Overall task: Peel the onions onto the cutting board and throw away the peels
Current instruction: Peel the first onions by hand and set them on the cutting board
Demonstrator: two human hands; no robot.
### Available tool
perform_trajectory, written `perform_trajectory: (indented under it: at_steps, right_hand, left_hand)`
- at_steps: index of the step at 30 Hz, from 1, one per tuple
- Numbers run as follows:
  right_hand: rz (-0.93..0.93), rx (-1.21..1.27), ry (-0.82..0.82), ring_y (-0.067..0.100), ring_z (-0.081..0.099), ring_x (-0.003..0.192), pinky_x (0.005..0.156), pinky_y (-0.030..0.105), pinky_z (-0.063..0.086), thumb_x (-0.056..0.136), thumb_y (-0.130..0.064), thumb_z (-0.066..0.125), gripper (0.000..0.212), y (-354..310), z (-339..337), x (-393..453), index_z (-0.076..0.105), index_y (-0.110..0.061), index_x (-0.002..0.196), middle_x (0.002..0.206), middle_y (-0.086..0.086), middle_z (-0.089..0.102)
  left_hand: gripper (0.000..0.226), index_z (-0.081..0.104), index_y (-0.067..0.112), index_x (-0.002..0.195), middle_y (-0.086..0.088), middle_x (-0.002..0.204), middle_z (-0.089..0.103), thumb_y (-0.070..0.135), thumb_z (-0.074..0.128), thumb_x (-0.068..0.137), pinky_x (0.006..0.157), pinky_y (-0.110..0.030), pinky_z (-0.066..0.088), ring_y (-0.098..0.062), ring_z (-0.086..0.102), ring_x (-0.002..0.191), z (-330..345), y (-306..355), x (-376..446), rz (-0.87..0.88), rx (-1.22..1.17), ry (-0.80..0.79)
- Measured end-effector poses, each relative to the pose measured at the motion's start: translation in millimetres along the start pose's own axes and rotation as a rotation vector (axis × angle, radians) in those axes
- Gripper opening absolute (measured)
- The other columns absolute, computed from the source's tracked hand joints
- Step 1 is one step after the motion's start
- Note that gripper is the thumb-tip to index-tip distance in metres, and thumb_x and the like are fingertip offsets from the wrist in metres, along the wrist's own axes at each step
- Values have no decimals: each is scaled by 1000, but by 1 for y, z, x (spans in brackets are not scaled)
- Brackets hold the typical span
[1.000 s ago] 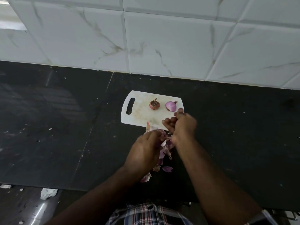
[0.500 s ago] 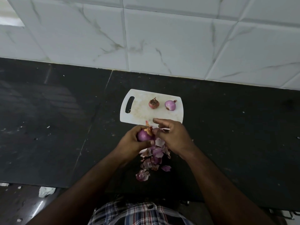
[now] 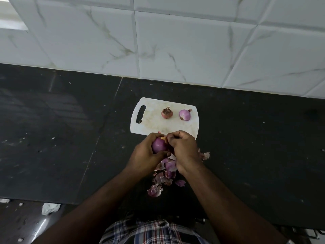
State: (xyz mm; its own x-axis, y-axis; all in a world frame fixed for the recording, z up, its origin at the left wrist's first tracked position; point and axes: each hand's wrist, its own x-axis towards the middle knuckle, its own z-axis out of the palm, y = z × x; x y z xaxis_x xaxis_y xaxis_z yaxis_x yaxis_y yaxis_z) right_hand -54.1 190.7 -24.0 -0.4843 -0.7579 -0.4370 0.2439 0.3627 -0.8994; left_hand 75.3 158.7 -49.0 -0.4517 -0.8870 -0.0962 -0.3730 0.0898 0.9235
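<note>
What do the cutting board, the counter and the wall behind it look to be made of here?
Cutting board: probably white plastic, thin with a moulded handle slot, matte and stained. Counter: dark polished stone, likely granite, judging by its faint sheen and a straight seam. Wall: glossy white tiles with grey marble-like veining and visible grout lines; whether ceramic or real marble cannot be told.

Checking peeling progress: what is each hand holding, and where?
Left hand cups the purple onion around its body; right hand fingers pinch skin at its top.

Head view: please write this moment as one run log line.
left hand holds onion | right hand pinches skin | peels on counter
</note>
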Motion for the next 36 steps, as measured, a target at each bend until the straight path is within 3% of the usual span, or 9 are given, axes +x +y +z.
perform_trajectory:
  at_steps: [3,6,8,12,19,23,27,31,36]
  right_hand:
    - [-56,-22,-117,19,71,91,79,34,60,97,-4,58,20,-4,-10,2,73,-17,95,96,4,74]
    - [-269,-400,-209,12,72,91,82,32,60,92,-20,69,20,-9,-23,8,72,-22,112,101,-4,74]
    - [-406,-657,-195,4,69,88,80,23,57,88,-23,75,18,-11,-25,9,76,-21,105,97,-8,75]
    - [-573,-705,-76,1,64,75,70,15,51,85,-10,73,8,-11,-20,5,76,-17,86,79,-13,69]
    - [-842,-853,-28,15,57,91,75,22,44,85,-2,59,15,10,-16,7,66,-12,94,97,-1,60]
    - [-853,-769,30,13,56,101,83,23,47,85,-4,66,21,8,-18,2,70,-17,100,103,-6,64]
    - [-646,-632,-19,7,67,94,84,30,57,88,-14,71,19,0,-17,-4,72,-17,107,99,-6,73]
    - [-463,-501,-2,3,69,88,79,28,60,86,-22,75,17,-2,-19,-3,72,-20,103,92,-9,73]
    - [-274,-320,41,12,73,77,75,44,63,78,-12,80,18,0,-19,4,69,-21,89,82,-1,75]
  left_hand:
    - [53,60,36,118,17,101,67,22,87,75,74,-12,52,4,65,89,-8,5,2,-6,67,-33]
    - [56,56,32,119,17,103,64,24,88,74,70,-10,50,0,64,89,-14,8,4,-11,145,-52]
    - [51,57,28,116,17,99,64,23,87,76,65,-9,48,0,64,86,-14,9,5,16,186,-46]
    - [47,58,28,113,11,97,67,25,87,76,69,-23,53,-6,64,84,-12,12,4,57,259,-33]
    - [39,62,28,108,11,91,68,30,84,76,67,-24,52,-9,65,80,-11,10,2,79,309,37]
    - [39,53,29,102,10,92,61,34,82,76,66,-37,54,-8,59,78,-8,7,2,73,353,105]
    - [47,46,28,105,10,96,58,34,83,76,68,-42,55,-10,60,81,-5,5,2,78,312,112]
    - [53,41,28,112,8,104,60,26,83,80,70,-30,57,-5,64,87,-3,8,2,77,208,27]
    - [55,44,28,117,10,111,53,20,82,78,72,-19,46,-9,57,98,1,-2,1,164,257,75]
